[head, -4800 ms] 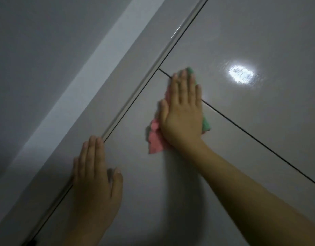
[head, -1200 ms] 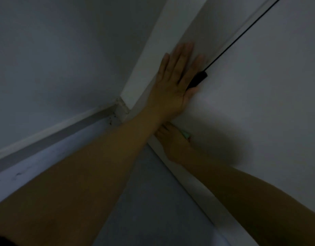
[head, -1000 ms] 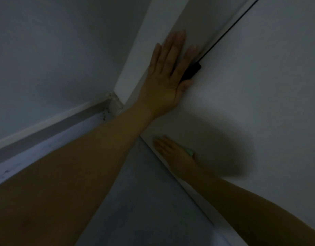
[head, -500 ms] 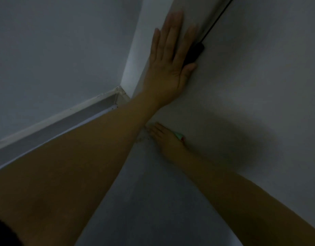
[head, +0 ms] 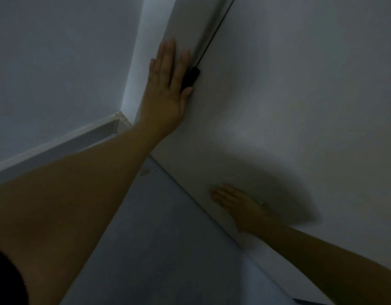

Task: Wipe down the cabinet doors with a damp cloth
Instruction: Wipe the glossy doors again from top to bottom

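The pale cabinet door (head: 289,95) fills the right of the dim view, reaching down to the floor. My left hand (head: 168,84) lies flat with straight fingers on the cabinet's side panel, beside a small black fitting (head: 190,79) at the foot of the dark door gap. Low on the door, near its bottom edge, my right hand (head: 238,204) presses flat on the cloth (head: 261,202). Only a thin pale sliver of the cloth shows past the hand.
A grey wall (head: 58,62) stands at the left with a white skirting board (head: 58,148) meeting the cabinet's corner. The grey floor (head: 157,249) runs below the door. A small bit of dirt (head: 145,172) lies near the corner.
My right hand has slid with the cloth to the right along the door's bottom edge, away from the corner. My left hand stays flat on the side panel.
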`<action>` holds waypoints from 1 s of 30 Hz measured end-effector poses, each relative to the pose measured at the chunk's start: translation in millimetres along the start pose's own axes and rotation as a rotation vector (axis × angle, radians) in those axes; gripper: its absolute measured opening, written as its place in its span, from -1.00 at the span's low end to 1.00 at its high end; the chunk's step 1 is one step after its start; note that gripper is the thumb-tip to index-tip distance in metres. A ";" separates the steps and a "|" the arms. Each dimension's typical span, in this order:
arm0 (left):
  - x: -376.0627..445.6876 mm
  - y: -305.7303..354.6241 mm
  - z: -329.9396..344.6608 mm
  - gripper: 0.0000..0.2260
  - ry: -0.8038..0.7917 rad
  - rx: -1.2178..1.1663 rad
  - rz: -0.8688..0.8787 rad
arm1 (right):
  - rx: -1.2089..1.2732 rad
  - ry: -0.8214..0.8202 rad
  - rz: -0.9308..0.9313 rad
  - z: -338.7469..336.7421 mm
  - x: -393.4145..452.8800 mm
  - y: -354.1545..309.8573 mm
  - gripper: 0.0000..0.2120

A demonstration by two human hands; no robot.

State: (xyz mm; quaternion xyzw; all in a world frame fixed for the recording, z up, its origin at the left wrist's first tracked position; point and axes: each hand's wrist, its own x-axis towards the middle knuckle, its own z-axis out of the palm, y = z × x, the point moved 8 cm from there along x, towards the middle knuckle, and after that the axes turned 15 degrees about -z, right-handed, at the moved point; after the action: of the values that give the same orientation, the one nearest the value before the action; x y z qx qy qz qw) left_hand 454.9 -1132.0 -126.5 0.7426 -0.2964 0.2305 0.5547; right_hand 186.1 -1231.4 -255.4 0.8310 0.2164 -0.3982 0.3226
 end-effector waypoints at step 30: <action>-13.1 128.3 7.4 -0.45 -0.156 -0.167 -0.056 | -0.446 0.852 0.893 -146.3 -241.9 114.0 -0.49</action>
State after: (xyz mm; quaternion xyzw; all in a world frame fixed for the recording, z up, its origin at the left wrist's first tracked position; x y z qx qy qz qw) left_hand 356.4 -1163.5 -49.2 0.7174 -0.3362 0.1310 0.5959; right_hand 190.2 -1232.2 49.3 0.8391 0.0366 0.1923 0.5075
